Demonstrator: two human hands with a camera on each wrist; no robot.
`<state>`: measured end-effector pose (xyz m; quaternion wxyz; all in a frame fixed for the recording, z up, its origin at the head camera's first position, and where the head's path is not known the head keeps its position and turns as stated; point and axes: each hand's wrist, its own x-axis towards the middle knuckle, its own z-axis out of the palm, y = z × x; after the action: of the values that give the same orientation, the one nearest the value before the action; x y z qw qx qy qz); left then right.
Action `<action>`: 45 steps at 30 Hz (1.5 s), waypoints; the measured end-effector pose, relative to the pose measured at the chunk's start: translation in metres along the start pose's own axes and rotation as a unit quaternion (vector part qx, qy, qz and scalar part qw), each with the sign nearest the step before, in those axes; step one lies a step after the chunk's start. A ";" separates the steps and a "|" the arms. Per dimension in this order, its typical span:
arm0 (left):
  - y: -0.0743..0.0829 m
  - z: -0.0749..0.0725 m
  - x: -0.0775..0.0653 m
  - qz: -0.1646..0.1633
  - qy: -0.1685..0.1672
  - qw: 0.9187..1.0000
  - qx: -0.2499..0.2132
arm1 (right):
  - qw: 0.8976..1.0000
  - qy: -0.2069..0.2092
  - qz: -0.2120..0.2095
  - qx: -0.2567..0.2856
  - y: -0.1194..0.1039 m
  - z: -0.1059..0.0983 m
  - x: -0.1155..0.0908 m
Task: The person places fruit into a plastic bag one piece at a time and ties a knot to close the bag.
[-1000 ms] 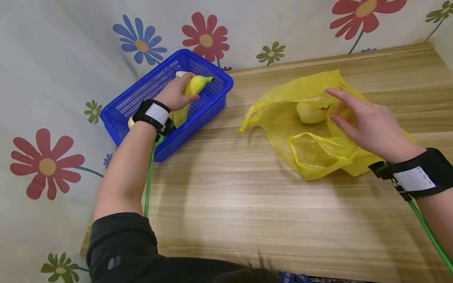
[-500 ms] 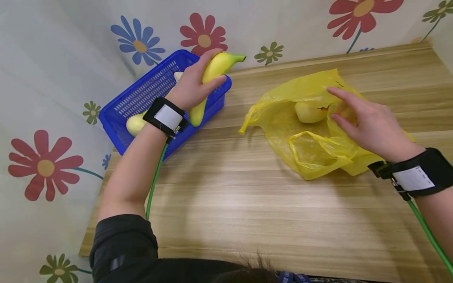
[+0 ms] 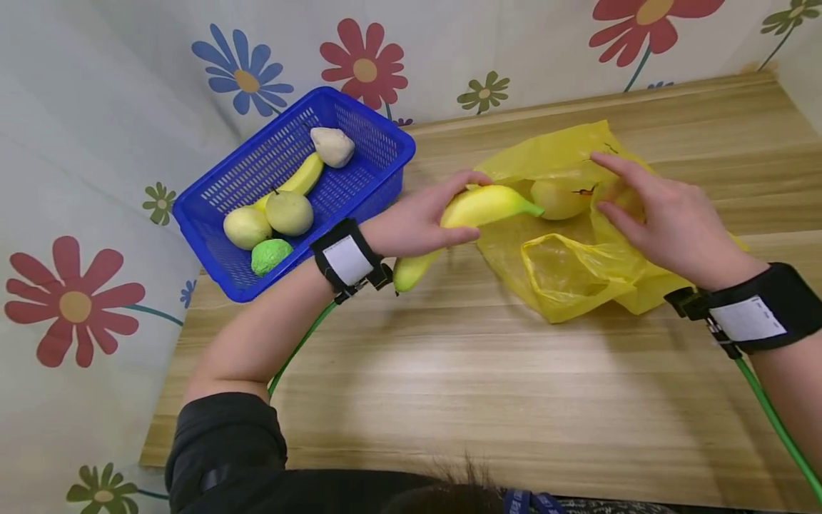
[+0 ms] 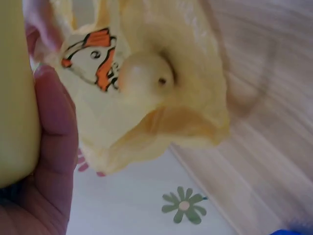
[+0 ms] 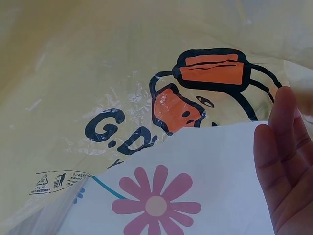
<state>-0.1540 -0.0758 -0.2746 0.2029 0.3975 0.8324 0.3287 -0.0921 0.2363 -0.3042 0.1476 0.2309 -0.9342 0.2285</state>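
Observation:
My left hand (image 3: 420,223) grips a yellow banana (image 3: 491,205) across its middle, thumb on the near side. The banana's green stem points at the mouth of a thin yellow plastic bag (image 3: 559,150) lying on the table. Inside the bag lies a pale yellow round fruit (image 4: 142,78), with its dark spot showing in the left wrist view. At the bag's right side is my right hand (image 3: 674,221), index finger and thumb stretched out and apart, touching the film. The right wrist view shows its fingertips (image 5: 281,100) beside the bag's printed face.
A blue plastic basket (image 3: 411,150) stands at the back left. It holds another banana (image 3: 307,173), two pale pear-like fruits (image 3: 289,212), a green crumpled-looking ball (image 3: 270,255) and a whitish lumpy piece (image 3: 332,146). Flowered cloth (image 3: 430,43) rises behind the wooden table (image 3: 449,385).
My left hand has lifted the banana out of the basket and carried it right, to the bag's mouth. The basket's contents are now uncovered. My right hand has stayed at the bag.

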 end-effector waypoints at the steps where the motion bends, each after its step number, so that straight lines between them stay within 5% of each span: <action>1: 0.000 0.004 0.001 -0.007 -0.009 1.000 0.009 | 1.000 0.002 -0.003 -0.001 0.000 0.000 0.000; 9: -0.007 0.038 0.023 -0.046 -0.028 0.998 0.029 | 1.000 0.011 -0.021 -0.010 -0.002 0.000 0.002; 17: -0.015 0.060 0.045 -0.089 -0.005 0.995 -0.040 | 1.000 0.000 -0.014 -0.001 -0.007 0.000 0.005; 26: -0.027 0.088 0.081 -0.117 0.065 0.984 -0.114 | 1.000 -0.009 -0.013 0.008 -0.008 0.002 0.007; 30: -0.026 0.098 0.101 -0.098 0.071 0.987 -0.104 | 1.000 -0.007 -0.016 0.006 -0.007 0.002 0.007; 39: -0.016 0.114 0.137 -0.029 -0.003 0.998 -0.059 | 0.999 0.004 -0.032 0.008 -0.008 0.004 0.010; 45: -0.011 0.123 0.159 -0.016 -0.007 0.998 0.054 | 1.000 -0.001 -0.024 0.014 -0.010 0.005 0.012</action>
<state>-0.1820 0.0933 -0.3804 0.1926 0.3971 0.8535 0.2771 -0.0978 0.2212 -0.3006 0.1491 0.2556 -0.9252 0.2374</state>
